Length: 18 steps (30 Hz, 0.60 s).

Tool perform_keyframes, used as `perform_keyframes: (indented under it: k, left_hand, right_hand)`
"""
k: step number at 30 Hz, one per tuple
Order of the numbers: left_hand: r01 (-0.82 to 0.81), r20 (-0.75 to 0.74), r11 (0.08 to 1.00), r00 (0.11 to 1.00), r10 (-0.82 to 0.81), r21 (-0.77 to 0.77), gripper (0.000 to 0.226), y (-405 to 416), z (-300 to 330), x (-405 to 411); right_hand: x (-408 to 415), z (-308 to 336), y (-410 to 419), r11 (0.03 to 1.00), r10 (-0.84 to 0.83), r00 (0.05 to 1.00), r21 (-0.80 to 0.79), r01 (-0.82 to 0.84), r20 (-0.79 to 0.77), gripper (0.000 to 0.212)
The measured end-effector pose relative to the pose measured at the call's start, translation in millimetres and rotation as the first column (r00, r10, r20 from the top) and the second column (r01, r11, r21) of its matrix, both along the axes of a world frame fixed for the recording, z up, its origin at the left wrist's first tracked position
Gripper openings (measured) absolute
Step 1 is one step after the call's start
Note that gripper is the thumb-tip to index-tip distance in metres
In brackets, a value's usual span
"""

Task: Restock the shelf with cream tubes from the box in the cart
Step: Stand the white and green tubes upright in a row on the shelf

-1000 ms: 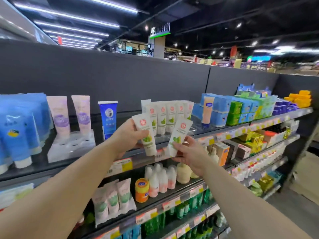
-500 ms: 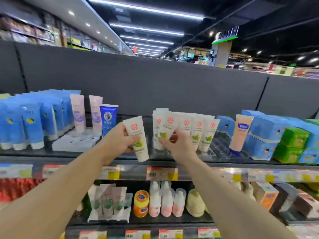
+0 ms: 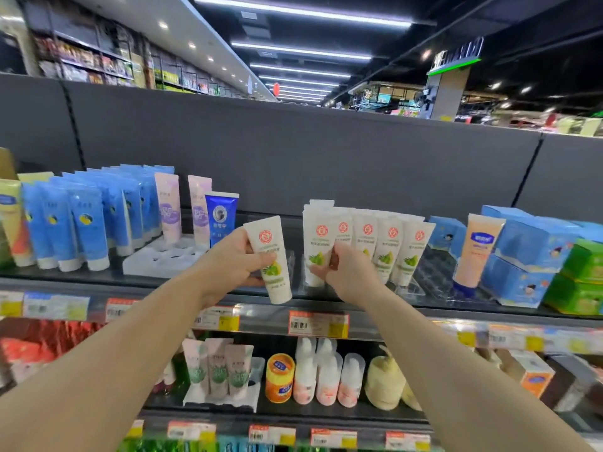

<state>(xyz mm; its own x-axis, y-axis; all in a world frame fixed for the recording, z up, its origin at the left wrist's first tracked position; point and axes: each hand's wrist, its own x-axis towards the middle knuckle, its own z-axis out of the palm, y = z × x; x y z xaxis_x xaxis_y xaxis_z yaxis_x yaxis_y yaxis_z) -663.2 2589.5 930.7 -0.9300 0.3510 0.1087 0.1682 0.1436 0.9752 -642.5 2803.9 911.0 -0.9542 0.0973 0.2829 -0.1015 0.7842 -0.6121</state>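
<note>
Tubes going onto the shelf.
Right hand is pinching a tube into the row; left hand is gripping a spare near the front edge, ready to follow.

Long ceiling strips lit the store brightly against a dark ceiling. The wide lens bent the shelf toward the edges. Price labels at right smeared with blur.
</note>
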Motion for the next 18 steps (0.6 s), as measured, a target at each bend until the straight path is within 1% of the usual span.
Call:
perform_keyframes:
  k: [4,9,10,12,14,15,16,18]
  left_hand:
    - [0.025,0.011,1.0,1.0,-0.025,0.007,0.031,1,4,1]
    - [0.05,0.015,0.999,0.999,-0.05,-0.017,0.038,2,9,4]
    - [0.054,0.01,0.998,0.999,-0.054,-0.024,0.039,3,9,5]
    - [0.067,-0.008,0.997,0.998,-0.068,-0.043,0.038,6,11,7]
    - [0.088,-0.038,0.994,0.995,-0.09,-0.066,0.034,10,15,9]
    - [0.101,-0.052,0.992,0.993,-0.105,-0.073,0.033,14,18,10]
    - [0.118,-0.067,0.99,0.99,-0.123,-0.076,0.033,19,20,11]
    - [0.139,-0.101,0.986,0.984,-0.148,-0.089,0.035,32,23,14]
  right_hand:
    - [0,-2,-4,0.998,-0.036,0.997,0.057,0.032,0.071,0.025]
    - [0,-5,-6,0.995,-0.082,0.992,0.073,0.075,0.095,0.026]
    - [1,-6,-5,0.996,-0.085,0.992,0.039,0.082,0.098,0.025]
    - [11,-5,-1,0.986,-0.125,0.99,-0.106,0.13,0.059,0.028]
    - [27,-1,3,0.954,-0.187,0.979,-0.251,0.163,-0.076,0.033]
    - [35,1,6,0.954,-0.17,0.977,-0.27,0.13,-0.129,0.033]
    - [43,4,7,0.966,-0.104,0.986,-0.25,0.068,-0.134,0.032]
    - [55,9,2,0.986,0.049,0.998,-0.158,-0.054,-0.036,0.036]
